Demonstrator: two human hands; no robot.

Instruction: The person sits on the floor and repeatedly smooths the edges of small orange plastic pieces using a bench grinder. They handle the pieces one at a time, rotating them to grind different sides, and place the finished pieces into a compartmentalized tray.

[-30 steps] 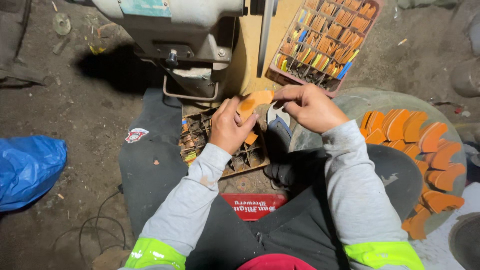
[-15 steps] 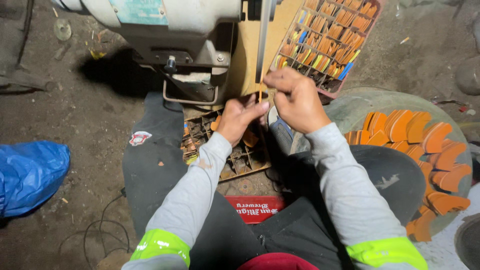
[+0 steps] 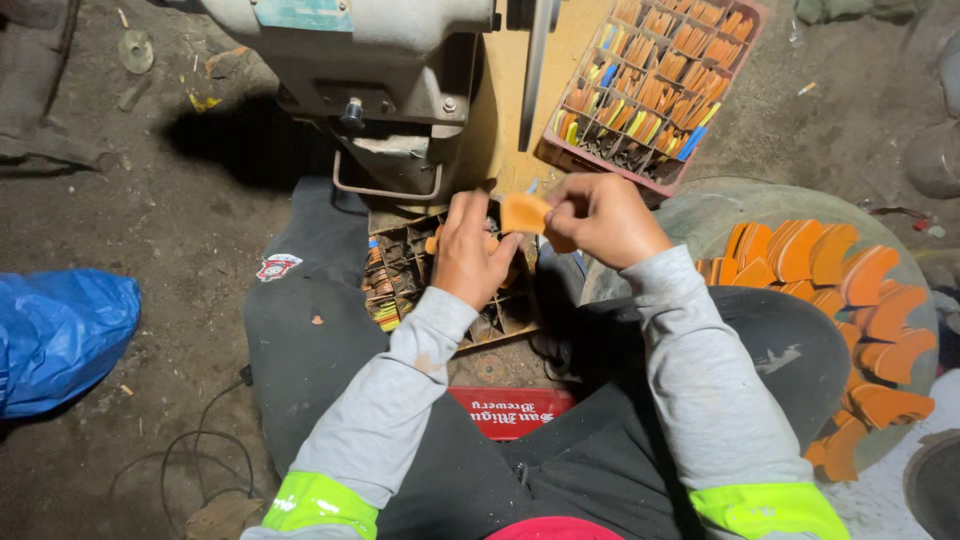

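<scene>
Landmark: the grey machine (image 3: 370, 60) stood at the top of the view, and every place below was reckoned from it.
Orange piece: a small flat orange piece (image 3: 523, 212) sat just below the machine's base and a little to its right, pinched between both hands.
Left hand: the left hand (image 3: 470, 250) lay directly under the machine, fingers stretched upward, its fingertips grasping the left edge of the orange piece.
Right hand: the right hand (image 3: 600, 215) was below and to the right of the machine, curled and clenched on the right edge of the orange piece.
Metal strip: a narrow upright metal strip (image 3: 534, 70) hung at the machine's right side, just above the orange piece; whether they touched could not be told.
Lower tray: a dark compartment tray (image 3: 400, 280) with small coloured bits lay right under the machine, partly covered by the left hand.
Upper tray: a pink-rimmed compartment tray (image 3: 650, 85) of orange, yellow and blue bits lay tilted to the right of the machine.
Stack: a ring of curved orange pieces (image 3: 850, 300) rested on a round grey surface, well to the lower right of the machine.
Blue bag: a blue plastic bag (image 3: 55, 335) lay far to the lower left of the machine, on the dirt floor.
Sleeves: grey sleeves with yellow-green cuffs ran down from the hands, away from the machine.
</scene>
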